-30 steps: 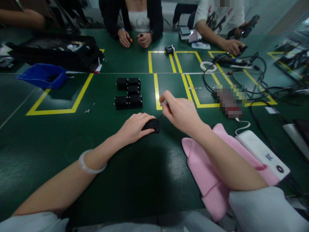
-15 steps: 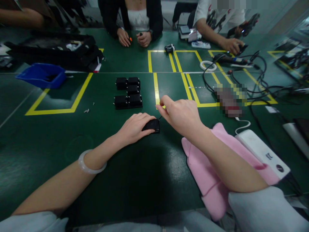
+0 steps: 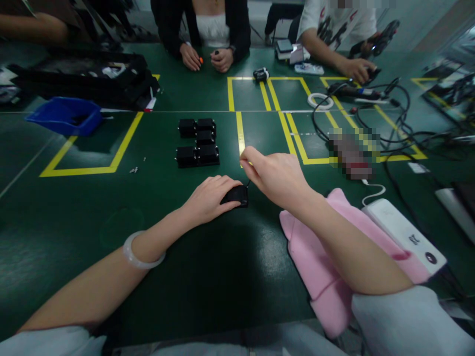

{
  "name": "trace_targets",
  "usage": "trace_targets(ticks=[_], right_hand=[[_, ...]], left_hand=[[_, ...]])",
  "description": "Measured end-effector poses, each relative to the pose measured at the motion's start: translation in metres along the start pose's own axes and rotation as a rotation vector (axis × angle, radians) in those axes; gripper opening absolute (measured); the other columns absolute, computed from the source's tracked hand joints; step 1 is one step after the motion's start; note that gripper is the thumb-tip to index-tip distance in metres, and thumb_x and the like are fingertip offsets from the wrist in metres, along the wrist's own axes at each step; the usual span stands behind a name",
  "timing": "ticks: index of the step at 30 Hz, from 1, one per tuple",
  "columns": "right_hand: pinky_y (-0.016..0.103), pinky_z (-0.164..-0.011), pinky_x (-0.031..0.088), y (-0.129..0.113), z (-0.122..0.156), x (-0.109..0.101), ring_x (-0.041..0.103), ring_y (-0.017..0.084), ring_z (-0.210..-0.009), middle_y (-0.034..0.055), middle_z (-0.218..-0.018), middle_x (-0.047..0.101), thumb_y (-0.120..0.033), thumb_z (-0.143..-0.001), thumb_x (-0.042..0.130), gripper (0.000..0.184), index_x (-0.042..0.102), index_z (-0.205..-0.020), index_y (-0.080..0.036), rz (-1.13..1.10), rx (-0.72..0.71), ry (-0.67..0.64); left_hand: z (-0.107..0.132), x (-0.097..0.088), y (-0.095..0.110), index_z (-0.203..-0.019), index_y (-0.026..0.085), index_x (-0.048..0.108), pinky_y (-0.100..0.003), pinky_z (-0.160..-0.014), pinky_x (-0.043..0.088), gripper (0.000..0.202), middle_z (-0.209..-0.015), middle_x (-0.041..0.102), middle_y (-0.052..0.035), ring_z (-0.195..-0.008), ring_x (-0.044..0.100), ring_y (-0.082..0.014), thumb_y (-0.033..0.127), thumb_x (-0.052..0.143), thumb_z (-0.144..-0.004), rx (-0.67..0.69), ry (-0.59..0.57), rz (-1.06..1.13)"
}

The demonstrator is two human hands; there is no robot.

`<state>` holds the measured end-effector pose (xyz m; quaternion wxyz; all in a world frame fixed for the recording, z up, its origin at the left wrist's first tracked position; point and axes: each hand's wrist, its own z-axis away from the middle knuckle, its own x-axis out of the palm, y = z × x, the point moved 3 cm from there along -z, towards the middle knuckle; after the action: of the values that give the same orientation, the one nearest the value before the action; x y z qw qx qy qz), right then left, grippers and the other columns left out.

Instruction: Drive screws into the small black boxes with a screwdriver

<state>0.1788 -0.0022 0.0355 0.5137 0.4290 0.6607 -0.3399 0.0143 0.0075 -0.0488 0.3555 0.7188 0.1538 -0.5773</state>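
My left hand (image 3: 213,198) is wrapped over a small black block-shaped part (image 3: 240,196) and holds it against the table. Most of that part is hidden under the fingers; its right end shows. My right hand (image 3: 274,173) is pinched closed on a thin dark tool (image 3: 248,184), whose narrow shaft points down to the right end of the part. The fingers cover the rest of the tool, so I cannot tell its exact kind. Beyond my left hand, several similar black blocks (image 3: 196,141) with small shiny screw-like ends stand grouped together. Small metal screws (image 3: 134,170) lie to their left.
A blue bin (image 3: 67,116) and black trays (image 3: 92,79) stand at the left. On my right are a pink cloth item (image 3: 319,267), a white power bank (image 3: 406,237) and tangled black cables (image 3: 404,128). Co-workers' hands (image 3: 191,58) rest across the green table.
My left hand and the black part have shifted slightly right and toward me. My right hand keeps its pinch above the part, with its fingers turned a little.
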Motion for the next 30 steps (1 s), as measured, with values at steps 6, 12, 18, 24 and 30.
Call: trace_targets(ticks=[6, 12, 18, 24, 30], right_hand=[[0.026, -0.052, 0.017, 0.0008, -0.0001, 0.0008, 0.059, 0.013, -0.062, 0.0002, -0.077, 0.069, -0.032, -0.098, 0.027, 0.034, 0.052, -0.116, -0.019, -0.062, 0.012, 0.009], [0.026, -0.052, 0.017, 0.0017, -0.0012, 0.0001, 0.057, 0.014, -0.058, -0.0004, -0.069, 0.066, -0.032, -0.099, 0.025, 0.035, 0.053, -0.117, -0.022, -0.006, 0.040, -0.031], [0.026, -0.055, 0.020, 0.0010, -0.0002, -0.0035, 0.059, 0.013, -0.065, 0.0009, -0.081, 0.070, -0.035, -0.100, 0.024, 0.036, 0.055, -0.112, -0.021, -0.076, -0.003, -0.028], [0.027, -0.054, 0.018, 0.0026, -0.0005, -0.0017, 0.058, 0.014, -0.061, 0.0006, -0.077, 0.070, -0.031, -0.099, 0.026, 0.034, 0.054, -0.116, -0.021, -0.058, 0.024, -0.043], [0.025, -0.055, 0.020, 0.0018, 0.0001, -0.0032, 0.060, 0.013, -0.067, 0.0000, -0.083, 0.070, -0.035, -0.100, 0.027, 0.035, 0.056, -0.113, -0.021, -0.143, -0.040, -0.008]], left_hand=[[0.0008, 0.0004, 0.0004, -0.121, 0.019, 0.053, -0.038, -0.085, 0.042, 0.038, -0.113, 0.062, -0.0072, -0.101, 0.057, -0.0251, 0.044, 0.056, -0.092, 0.002, 0.010, 0.011], [0.0004, 0.0016, -0.0003, -0.124, 0.020, 0.052, -0.038, -0.087, 0.042, 0.040, -0.114, 0.062, -0.0080, -0.102, 0.056, -0.0251, 0.045, 0.055, -0.093, -0.005, 0.007, 0.026], [-0.0001, 0.0024, -0.0017, -0.122, 0.020, 0.052, -0.039, -0.088, 0.043, 0.039, -0.115, 0.061, -0.0083, -0.104, 0.056, -0.0257, 0.044, 0.055, -0.093, -0.008, -0.001, 0.032], [-0.0001, 0.0021, -0.0023, -0.124, 0.020, 0.052, -0.039, -0.088, 0.043, 0.041, -0.116, 0.061, -0.0084, -0.104, 0.056, -0.0262, 0.045, 0.055, -0.092, -0.023, -0.010, 0.033], [-0.0001, 0.0022, -0.0021, -0.122, 0.019, 0.053, -0.040, -0.089, 0.043, 0.040, -0.115, 0.062, -0.0088, -0.104, 0.056, -0.0265, 0.045, 0.055, -0.092, -0.017, -0.003, 0.035]])
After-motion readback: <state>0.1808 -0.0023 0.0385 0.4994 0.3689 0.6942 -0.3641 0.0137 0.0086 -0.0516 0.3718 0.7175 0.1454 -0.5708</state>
